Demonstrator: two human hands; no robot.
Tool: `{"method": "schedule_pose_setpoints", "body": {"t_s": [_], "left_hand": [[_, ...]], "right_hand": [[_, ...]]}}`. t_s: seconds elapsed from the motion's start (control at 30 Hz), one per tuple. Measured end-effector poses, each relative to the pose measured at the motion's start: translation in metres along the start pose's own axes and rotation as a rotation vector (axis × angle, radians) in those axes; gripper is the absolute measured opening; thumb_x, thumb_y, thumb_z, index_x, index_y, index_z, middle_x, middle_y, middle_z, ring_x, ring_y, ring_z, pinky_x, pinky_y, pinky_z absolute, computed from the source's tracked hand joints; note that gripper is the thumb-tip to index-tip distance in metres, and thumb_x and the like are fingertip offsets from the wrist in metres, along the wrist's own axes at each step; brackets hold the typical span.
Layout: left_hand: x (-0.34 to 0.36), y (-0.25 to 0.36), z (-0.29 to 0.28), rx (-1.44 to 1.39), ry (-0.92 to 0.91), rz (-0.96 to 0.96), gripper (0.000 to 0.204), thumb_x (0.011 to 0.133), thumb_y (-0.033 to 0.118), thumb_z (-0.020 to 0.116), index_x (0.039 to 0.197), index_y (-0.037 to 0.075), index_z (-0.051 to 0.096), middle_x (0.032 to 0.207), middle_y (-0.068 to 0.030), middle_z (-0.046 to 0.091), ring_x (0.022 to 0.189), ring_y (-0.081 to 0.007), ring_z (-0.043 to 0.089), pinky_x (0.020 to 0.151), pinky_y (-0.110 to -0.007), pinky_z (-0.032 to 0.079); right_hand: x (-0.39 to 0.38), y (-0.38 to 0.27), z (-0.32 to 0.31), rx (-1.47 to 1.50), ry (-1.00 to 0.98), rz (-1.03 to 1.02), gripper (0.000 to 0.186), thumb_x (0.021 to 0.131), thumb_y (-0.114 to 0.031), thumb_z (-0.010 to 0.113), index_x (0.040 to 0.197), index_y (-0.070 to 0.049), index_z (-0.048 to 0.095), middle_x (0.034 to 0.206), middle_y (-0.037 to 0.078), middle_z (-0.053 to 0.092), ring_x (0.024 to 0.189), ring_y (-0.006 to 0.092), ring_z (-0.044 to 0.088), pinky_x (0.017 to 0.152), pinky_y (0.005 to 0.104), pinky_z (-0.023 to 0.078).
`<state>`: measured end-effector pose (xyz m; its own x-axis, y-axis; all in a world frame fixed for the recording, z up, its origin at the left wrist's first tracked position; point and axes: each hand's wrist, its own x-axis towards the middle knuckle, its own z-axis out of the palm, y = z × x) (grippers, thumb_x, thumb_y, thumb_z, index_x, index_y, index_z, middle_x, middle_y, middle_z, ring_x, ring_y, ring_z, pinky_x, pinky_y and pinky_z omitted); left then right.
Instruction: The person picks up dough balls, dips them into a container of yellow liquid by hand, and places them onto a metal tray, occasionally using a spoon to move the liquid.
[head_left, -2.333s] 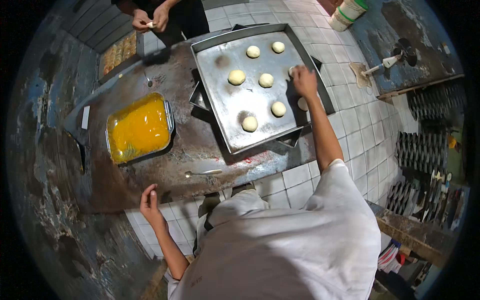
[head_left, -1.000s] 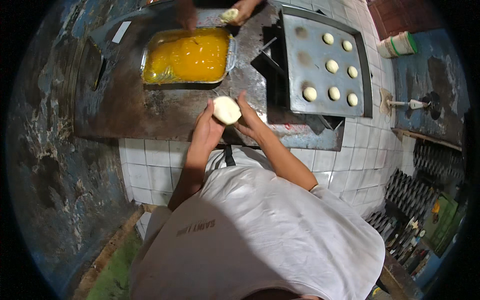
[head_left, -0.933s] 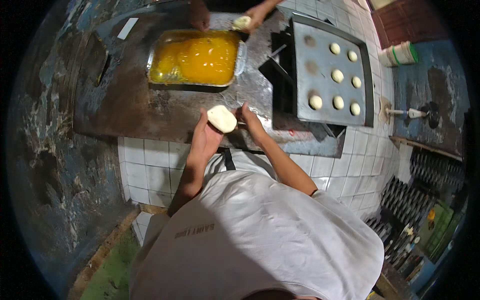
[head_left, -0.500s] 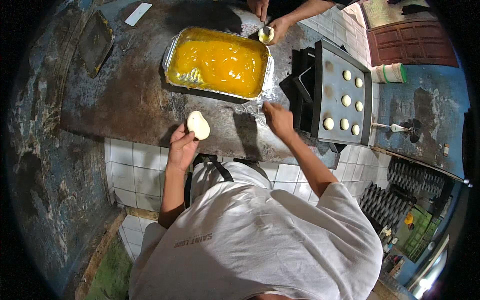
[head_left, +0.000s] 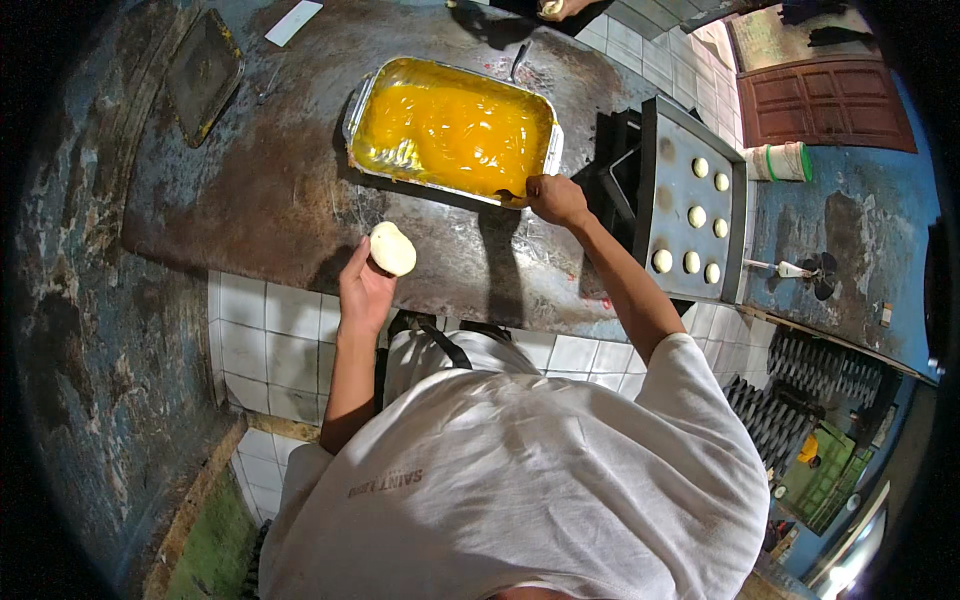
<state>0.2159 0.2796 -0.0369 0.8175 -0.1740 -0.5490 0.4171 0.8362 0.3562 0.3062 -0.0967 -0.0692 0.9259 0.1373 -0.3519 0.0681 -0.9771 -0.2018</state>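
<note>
My left hand (head_left: 366, 291) holds a flattened round of pale dough (head_left: 392, 249) on its fingers, above the table's near edge. My right hand (head_left: 557, 199) is closed at the near right corner of a metal pan (head_left: 553, 150). From it a small dark spoon (head_left: 508, 196) reaches over the rim into glossy yellow filling (head_left: 450, 125). Its handle is mostly hidden in my fist. The filling covers most of the pan, with bare metal showing through near the left front.
To the right, a baking tray (head_left: 670, 190) bears several dough balls (head_left: 697, 216). Across the table, a co-worker's hand (head_left: 575, 8) holds a piece of dough; another spoon (head_left: 520, 62) lies near the pan. A dark flat tray (head_left: 205, 75) and a white strip (head_left: 294, 23) are far left.
My right hand has moved up to the pan's corner, bringing the spoon into the filling. The co-worker's hands have drawn back from the pan. My left hand keeps the dough nearly in place.
</note>
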Motion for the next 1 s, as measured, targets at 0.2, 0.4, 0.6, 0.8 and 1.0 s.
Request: {"method": "schedule_pose_setpoints", "body": {"t_s": [0.2, 0.4, 0.6, 0.8, 1.0], "left_hand": [[0.005, -0.039, 0.024, 0.136, 0.091, 0.024, 0.034, 0.097, 0.031, 0.067, 0.122, 0.008, 0.063, 0.12, -0.0048, 0.066, 0.112, -0.02, 0.062, 0.101, -0.04, 0.048], [0.0, -0.109, 0.068, 0.133, -0.059, -0.102, 0.032, 0.102, 0.034, 0.061, 0.119, 0.008, 0.063, 0.115, -0.0054, 0.068, 0.11, -0.0198, 0.065, 0.1, -0.04, 0.051], [-0.027, -0.162, 0.107, 0.133, -0.018, -0.114, 0.036, 0.107, 0.035, 0.046, 0.127, 0.007, 0.058, 0.123, -0.0093, 0.064, 0.116, -0.0243, 0.061, 0.101, -0.043, 0.048], [-0.063, -0.182, 0.129, 0.073, -0.202, -0.14, 0.049, 0.106, 0.048, 0.043, 0.13, 0.008, 0.056, 0.127, -0.0089, 0.063, 0.119, -0.0247, 0.06, 0.103, -0.044, 0.047], [-0.091, -0.212, 0.138, 0.108, -0.211, -0.083, 0.058, 0.101, 0.054, 0.051, 0.122, 0.0, 0.06, 0.122, -0.0129, 0.066, 0.117, -0.0253, 0.061, 0.104, -0.04, 0.046]], "right_hand": [[-0.035, 0.021, -0.022, 0.963, -0.278, 0.109, 0.014, 0.087, -0.02, 0.075, 0.085, -0.008, 0.067, 0.07, 0.001, 0.061, 0.058, 0.0109, 0.053, 0.055, 0.0282, 0.042], [-0.143, -0.03, -0.029, 1.549, -0.259, -0.103, 0.013, 0.092, -0.012, 0.074, 0.086, -0.009, 0.063, 0.077, -0.005, 0.059, 0.069, 0.0049, 0.049, 0.062, 0.0228, 0.038], [-0.182, -0.016, 0.103, 1.643, -0.017, 0.01, 0.011, 0.091, -0.011, 0.075, 0.091, -0.007, 0.065, 0.087, -0.002, 0.065, 0.082, 0.0083, 0.057, 0.076, 0.0267, 0.046], [-0.207, 0.017, 0.156, 1.249, 0.111, 0.101, 0.021, 0.099, -0.023, 0.065, 0.1, -0.003, 0.067, 0.087, 0.003, 0.068, 0.086, 0.0152, 0.063, 0.08, 0.0349, 0.05], [-0.224, -0.018, 0.035, 1.467, 0.362, -0.033, 0.043, 0.101, -0.035, 0.06, 0.128, -0.002, 0.061, 0.111, 0.012, 0.071, 0.104, 0.0232, 0.067, 0.091, 0.0388, 0.05]]}}
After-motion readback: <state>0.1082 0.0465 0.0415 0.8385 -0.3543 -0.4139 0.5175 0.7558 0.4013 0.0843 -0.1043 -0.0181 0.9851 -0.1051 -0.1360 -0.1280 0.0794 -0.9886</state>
